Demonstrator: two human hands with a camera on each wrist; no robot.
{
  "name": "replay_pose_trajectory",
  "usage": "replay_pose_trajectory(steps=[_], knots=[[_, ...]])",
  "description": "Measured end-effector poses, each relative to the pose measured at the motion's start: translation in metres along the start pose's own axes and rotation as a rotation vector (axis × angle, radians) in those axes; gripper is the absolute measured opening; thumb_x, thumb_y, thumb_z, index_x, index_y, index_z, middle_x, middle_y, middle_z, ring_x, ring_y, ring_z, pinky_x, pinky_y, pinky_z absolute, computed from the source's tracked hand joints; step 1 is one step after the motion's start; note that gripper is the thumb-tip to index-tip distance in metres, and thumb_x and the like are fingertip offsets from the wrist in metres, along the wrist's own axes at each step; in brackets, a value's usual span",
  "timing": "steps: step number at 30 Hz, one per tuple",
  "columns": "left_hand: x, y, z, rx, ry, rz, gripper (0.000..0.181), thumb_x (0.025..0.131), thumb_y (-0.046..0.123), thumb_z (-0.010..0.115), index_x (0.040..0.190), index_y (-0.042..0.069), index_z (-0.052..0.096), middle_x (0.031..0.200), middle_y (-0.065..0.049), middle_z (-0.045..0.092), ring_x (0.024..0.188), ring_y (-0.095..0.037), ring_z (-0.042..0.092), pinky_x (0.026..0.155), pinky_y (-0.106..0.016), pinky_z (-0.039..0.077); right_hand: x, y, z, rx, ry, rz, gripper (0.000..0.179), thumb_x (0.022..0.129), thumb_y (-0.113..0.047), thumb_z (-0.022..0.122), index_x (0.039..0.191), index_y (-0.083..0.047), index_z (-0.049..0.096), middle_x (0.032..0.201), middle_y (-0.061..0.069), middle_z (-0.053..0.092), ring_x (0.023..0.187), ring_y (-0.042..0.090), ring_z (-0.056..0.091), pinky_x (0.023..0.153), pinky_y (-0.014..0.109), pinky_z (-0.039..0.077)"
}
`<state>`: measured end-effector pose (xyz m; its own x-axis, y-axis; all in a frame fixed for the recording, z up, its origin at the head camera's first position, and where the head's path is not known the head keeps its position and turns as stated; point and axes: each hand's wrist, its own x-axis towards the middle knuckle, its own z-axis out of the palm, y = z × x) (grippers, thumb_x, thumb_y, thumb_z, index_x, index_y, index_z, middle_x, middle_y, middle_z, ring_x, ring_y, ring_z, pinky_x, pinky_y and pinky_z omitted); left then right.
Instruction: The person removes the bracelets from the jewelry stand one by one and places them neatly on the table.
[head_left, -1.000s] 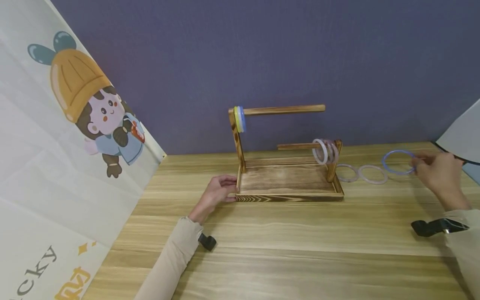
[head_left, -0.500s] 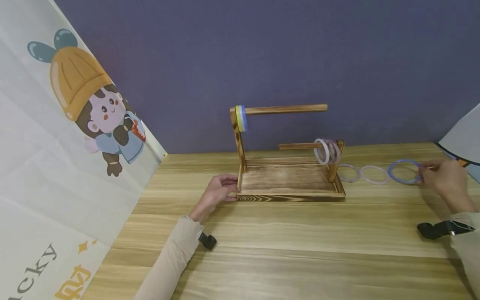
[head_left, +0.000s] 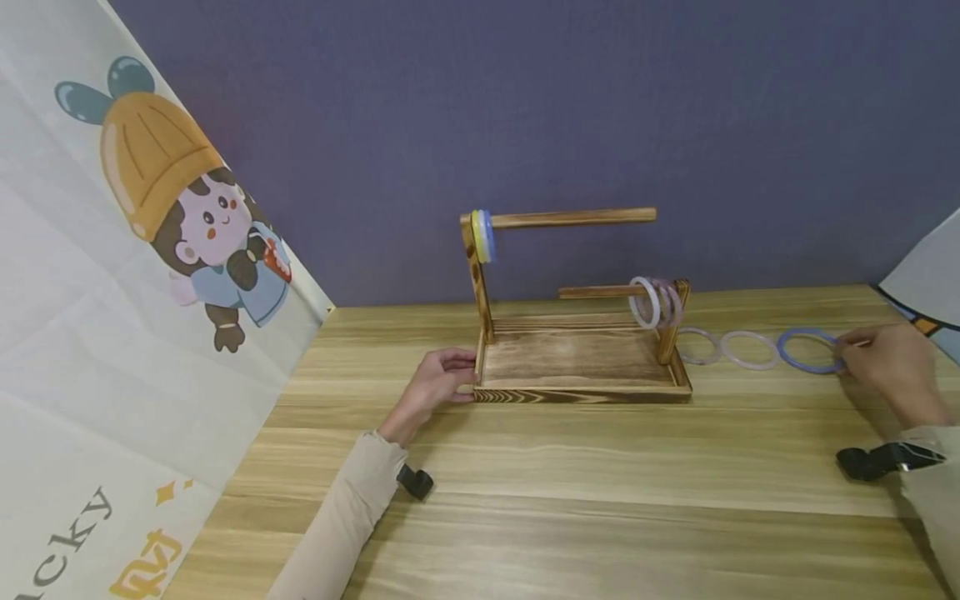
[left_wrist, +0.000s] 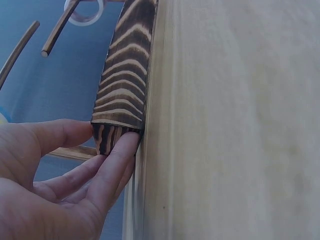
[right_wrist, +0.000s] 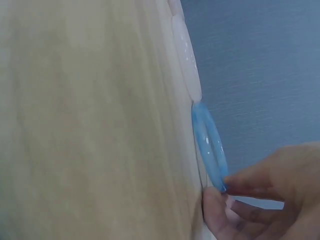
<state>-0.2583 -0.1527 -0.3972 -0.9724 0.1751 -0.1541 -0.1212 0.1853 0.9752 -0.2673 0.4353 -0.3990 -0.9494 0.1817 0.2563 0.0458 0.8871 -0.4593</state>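
My right hand (head_left: 892, 367) pinches the right rim of a blue bangle (head_left: 797, 363) between thumb and fingertips. That bangle lies close over the table, its left side right at a pale pink bangle (head_left: 750, 367). Another pale bangle (head_left: 701, 362) sits further left, partly behind the wooden stand. My left hand (head_left: 435, 383) holds the left end of the bangle stand (head_left: 581, 396), thumb on the upper edge and fingers low on the end face (left_wrist: 116, 131). Yellow and blue bangles (head_left: 483, 237) hang on the upper bar; white and pinkish bangles (head_left: 645, 303) hang on the lower bar.
The upper bar (head_left: 585, 218) points right from a tall post, the lower bar (head_left: 592, 292) left from a short post. Behind the wooden table (head_left: 585, 500) rises a dark blue panel (head_left: 570, 108). A white printed sheet (head_left: 82, 350) borders the left side.
My right hand has lowered the blue bangle and brought it slightly nearer, from tilted above the table to flat beside the pale pink one. My left hand stays on the stand.
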Motion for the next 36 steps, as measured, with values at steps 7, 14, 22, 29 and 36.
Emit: replay_pose_trajectory(steps=[7, 14, 22, 29, 36], knots=[[0.0021, -0.0031, 0.0003, -0.006, 0.015, -0.005, 0.038, 0.094, -0.003, 0.062, 0.131, -0.007, 0.056, 0.125, -0.029, 0.058, 0.107, -0.038, 0.063, 0.081, -0.042, 0.064, -0.0013, 0.0007, 0.0016, 0.001, -0.027, 0.016, 0.024, 0.093, 0.0, 0.056, 0.1, 0.022, 0.062, 0.05, 0.011, 0.063, 0.038, 0.009, 0.055, 0.051, 0.024, 0.047], [0.0022, -0.0023, 0.0011, -0.001, 0.008, -0.002, 0.039, 0.093, -0.002, 0.063, 0.131, -0.007, 0.056, 0.126, -0.029, 0.058, 0.11, -0.041, 0.062, 0.081, -0.042, 0.064, -0.0016, 0.0037, 0.0012, -0.008, -0.025, 0.003, 0.021, 0.091, 0.0, 0.058, 0.097, 0.019, 0.064, 0.052, 0.01, 0.065, 0.04, 0.009, 0.056, 0.046, 0.014, 0.035], [0.0009, -0.0011, 0.0009, 0.003, 0.029, -0.001, 0.037, 0.093, -0.002, 0.062, 0.129, -0.006, 0.058, 0.122, -0.027, 0.06, 0.101, -0.032, 0.066, 0.078, -0.04, 0.065, -0.0006, 0.0038, 0.0015, 0.023, -0.041, -0.01, 0.023, 0.093, -0.001, 0.057, 0.098, 0.019, 0.064, 0.057, 0.013, 0.067, 0.041, 0.009, 0.058, 0.07, 0.03, 0.044], [0.001, -0.0011, 0.0005, -0.007, 0.031, -0.003, 0.038, 0.092, -0.003, 0.063, 0.129, -0.006, 0.058, 0.123, -0.027, 0.06, 0.099, -0.03, 0.066, 0.078, -0.04, 0.065, 0.0017, 0.0051, 0.0035, 0.014, -0.043, -0.006, 0.025, 0.094, -0.004, 0.055, 0.1, 0.019, 0.064, 0.059, 0.014, 0.067, 0.046, 0.012, 0.056, 0.084, 0.062, 0.037], [0.0006, -0.0011, 0.0005, -0.009, 0.025, -0.007, 0.037, 0.093, -0.002, 0.063, 0.13, -0.006, 0.057, 0.124, -0.028, 0.059, 0.105, -0.037, 0.065, 0.08, -0.041, 0.064, 0.0012, 0.0025, 0.002, -0.01, -0.055, 0.008, 0.027, 0.094, -0.006, 0.055, 0.101, 0.018, 0.064, 0.061, 0.014, 0.068, 0.05, 0.014, 0.056, 0.068, 0.049, 0.039]])
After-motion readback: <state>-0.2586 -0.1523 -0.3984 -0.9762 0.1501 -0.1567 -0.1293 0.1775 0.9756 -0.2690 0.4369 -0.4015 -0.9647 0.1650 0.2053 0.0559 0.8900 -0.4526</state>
